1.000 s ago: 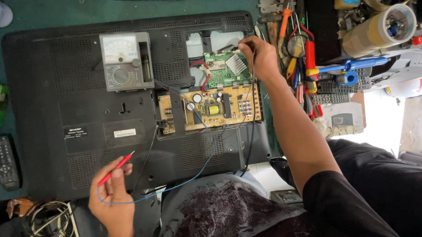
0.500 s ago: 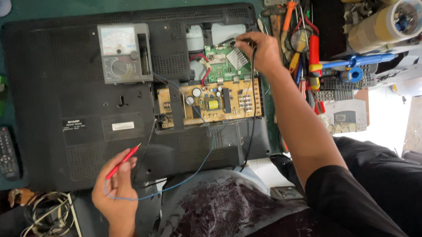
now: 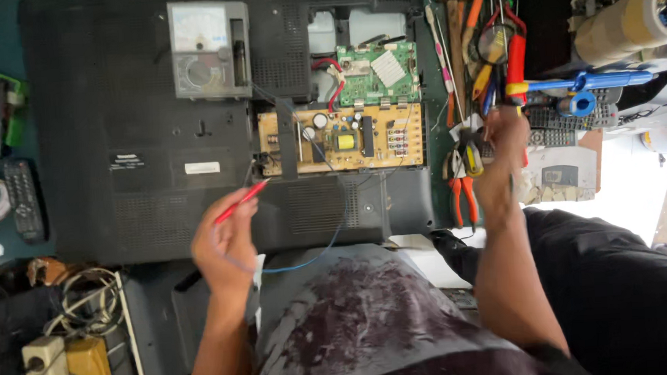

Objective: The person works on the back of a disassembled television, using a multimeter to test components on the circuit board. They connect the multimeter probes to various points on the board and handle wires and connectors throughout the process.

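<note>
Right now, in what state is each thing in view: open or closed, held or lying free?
Television back: cover partly off, boards exposed.
Green board: uncovered.
Yellow board: uncovered.
Analogue meter: lying on the television back.
Red probe: held in left hand.
Right hand: among the tools; grip unclear.
Remote control: lying free.

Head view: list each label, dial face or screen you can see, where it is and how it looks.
Meter: on the black back panel, top; grey box, pale dial face.
White label: panel middle; small rectangle.
Dark label: left of it; black with pale print.
</note>
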